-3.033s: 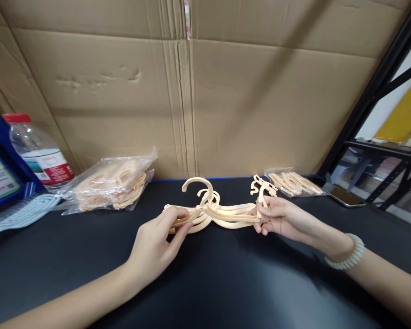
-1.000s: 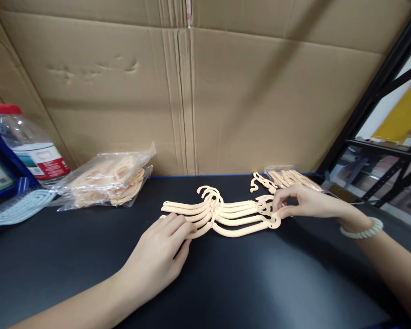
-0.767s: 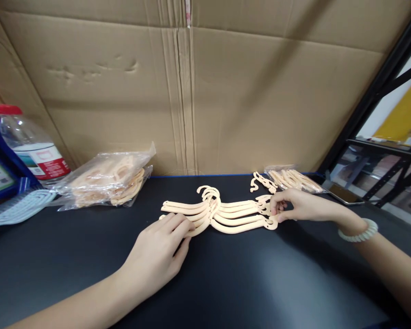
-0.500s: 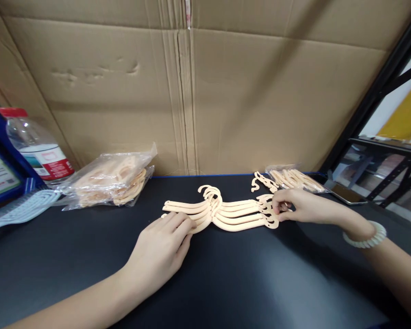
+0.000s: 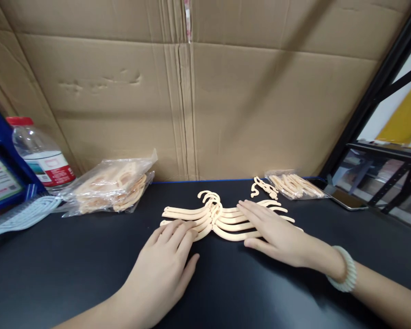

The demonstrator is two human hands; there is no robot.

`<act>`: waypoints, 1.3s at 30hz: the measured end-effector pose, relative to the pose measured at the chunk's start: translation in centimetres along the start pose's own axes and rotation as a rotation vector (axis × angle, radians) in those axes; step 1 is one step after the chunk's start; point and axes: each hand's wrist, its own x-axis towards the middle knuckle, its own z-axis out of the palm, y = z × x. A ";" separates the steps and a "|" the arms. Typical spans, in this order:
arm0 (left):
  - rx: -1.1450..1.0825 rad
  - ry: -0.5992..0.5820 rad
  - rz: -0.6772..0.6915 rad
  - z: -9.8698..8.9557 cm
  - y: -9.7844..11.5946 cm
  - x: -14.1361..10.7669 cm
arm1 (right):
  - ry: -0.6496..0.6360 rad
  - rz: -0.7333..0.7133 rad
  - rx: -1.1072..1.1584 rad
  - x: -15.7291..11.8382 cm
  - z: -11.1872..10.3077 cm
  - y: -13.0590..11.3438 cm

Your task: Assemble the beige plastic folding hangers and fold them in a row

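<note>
Several cream plastic hangers (image 5: 231, 220) lie on the black table, fanned in a row with their hooks overlapping at the back. My left hand (image 5: 164, 267) rests over their left arms, fingers stretched out and thumb apart. Across the right arms lies my right hand (image 5: 277, 233), flat with extended fingers, and it covers part of those arms. Curved arm ends show beyond it on the right. Behind, a small pile of loose cream hook pieces (image 5: 267, 186) sits on the table.
On the left lie clear bags of cream parts (image 5: 109, 185), a white hairbrush (image 5: 27, 212) and a red-capped bottle (image 5: 43, 157). At the back right are another bag of parts (image 5: 294, 185) and a phone (image 5: 347, 198). A cardboard wall (image 5: 253, 91) stands behind.
My right hand has let go of the hook-shaped ends on the right and moved left, flattening over the hanger arms. My left thumb has spread away from the hangers.
</note>
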 end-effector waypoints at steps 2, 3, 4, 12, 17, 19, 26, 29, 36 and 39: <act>0.004 -0.026 -0.022 0.7 0.1 -0.6 | -0.034 0.014 -0.001 0.1 0.5 -0.3; 0.003 -0.044 -0.029 1.1 0.0 -1.0 | -0.041 0.018 0.007 0.1 0.7 -0.4; -0.005 -0.069 -0.035 1.6 -0.2 -1.2 | -0.043 0.023 0.017 0.2 0.8 -0.4; -0.085 -0.207 -0.115 2.9 -2.9 -0.2 | -0.058 0.046 -0.002 1.1 1.2 0.4; -0.121 -0.274 -0.133 3.0 -4.0 1.1 | -0.067 0.051 0.001 1.7 1.1 1.2; -0.124 -0.255 -0.125 3.1 -4.3 1.4 | -0.064 0.038 0.010 1.8 1.2 1.4; -0.146 -0.274 -0.145 2.9 -4.5 1.8 | 0.269 0.223 -0.050 3.8 -0.9 3.7; -0.146 -0.238 -0.133 3.2 -4.6 1.7 | 0.138 0.488 -0.115 6.1 -3.6 6.4; -0.145 -0.216 -0.139 3.6 -4.8 1.3 | -0.244 0.744 -0.102 10.6 -6.2 10.5; -0.154 -0.208 -0.137 3.6 -4.8 1.3 | -0.356 0.798 -0.068 11.4 -6.2 10.5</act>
